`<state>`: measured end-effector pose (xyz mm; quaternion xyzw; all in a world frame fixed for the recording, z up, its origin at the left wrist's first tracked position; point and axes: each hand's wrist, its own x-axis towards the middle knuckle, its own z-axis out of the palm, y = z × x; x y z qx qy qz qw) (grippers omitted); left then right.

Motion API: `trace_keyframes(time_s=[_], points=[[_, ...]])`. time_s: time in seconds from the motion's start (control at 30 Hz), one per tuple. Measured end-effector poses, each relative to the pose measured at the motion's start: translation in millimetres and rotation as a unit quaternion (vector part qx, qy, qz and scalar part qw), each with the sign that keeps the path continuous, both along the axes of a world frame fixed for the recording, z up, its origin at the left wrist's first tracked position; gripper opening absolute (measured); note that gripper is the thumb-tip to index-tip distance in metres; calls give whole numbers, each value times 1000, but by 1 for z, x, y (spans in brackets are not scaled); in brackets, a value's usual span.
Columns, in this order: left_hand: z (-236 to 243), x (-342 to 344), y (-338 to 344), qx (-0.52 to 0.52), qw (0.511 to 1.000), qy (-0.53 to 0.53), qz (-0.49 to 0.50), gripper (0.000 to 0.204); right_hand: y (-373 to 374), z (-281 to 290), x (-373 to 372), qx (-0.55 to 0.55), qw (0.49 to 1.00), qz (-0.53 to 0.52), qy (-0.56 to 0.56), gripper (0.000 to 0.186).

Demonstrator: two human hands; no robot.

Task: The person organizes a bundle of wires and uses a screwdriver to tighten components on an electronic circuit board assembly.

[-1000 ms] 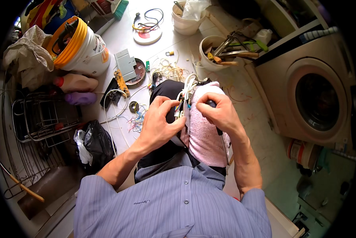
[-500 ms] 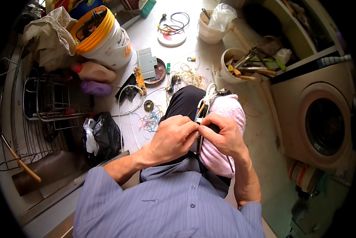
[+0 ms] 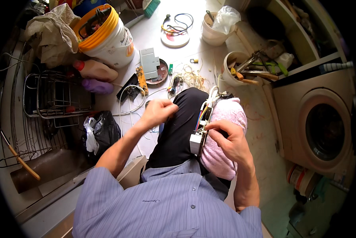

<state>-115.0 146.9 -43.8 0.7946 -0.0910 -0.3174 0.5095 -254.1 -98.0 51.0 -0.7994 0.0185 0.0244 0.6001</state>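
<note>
A narrow electronic module (image 3: 205, 133) with colored wires (image 3: 202, 115) and a white block (image 3: 196, 143) at its near end lies between my thighs. It rests against a pink towel (image 3: 225, 158) draped over my right leg. My right hand (image 3: 230, 139) is at the module, thumb and index finger closed by a small white connector at its edge; whatever they pinch is too small to make out. My left hand (image 3: 158, 114) is apart from the module, above the left edge of my dark trouser leg. Its fingers are curled closed, and what they hold, if anything, is hidden.
Loose wires (image 3: 190, 77), a grey metal plate (image 3: 149, 63) and a coiled cable (image 3: 178, 23) lie on the floor ahead. A tool bucket (image 3: 233, 67) stands at right by the washing machine (image 3: 317, 119). At left are a yellow-rimmed bucket (image 3: 106, 43), wire rack (image 3: 47, 95) and black bag (image 3: 106, 131).
My left hand has left the module and moved left and slightly up, uncovering the white block. My right hand stays at the module, slightly lower and further right.
</note>
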Motion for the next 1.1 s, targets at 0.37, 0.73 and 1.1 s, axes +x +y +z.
trace_keyframes(time_s=[0.37, 0.73, 1.1], points=[[-100, 90, 28, -40, 967, 101, 230, 30, -4, -4, -21, -71, 996, -32, 50, 15], [32, -3, 18, -81, 965, 132, -211, 25, 3, -24, -34, -182, 981, 32, 56, 32], [61, -95, -40, 16, 974, -174, -142, 82, 11, -46, -36, -237, 970, -28, -48, 37]])
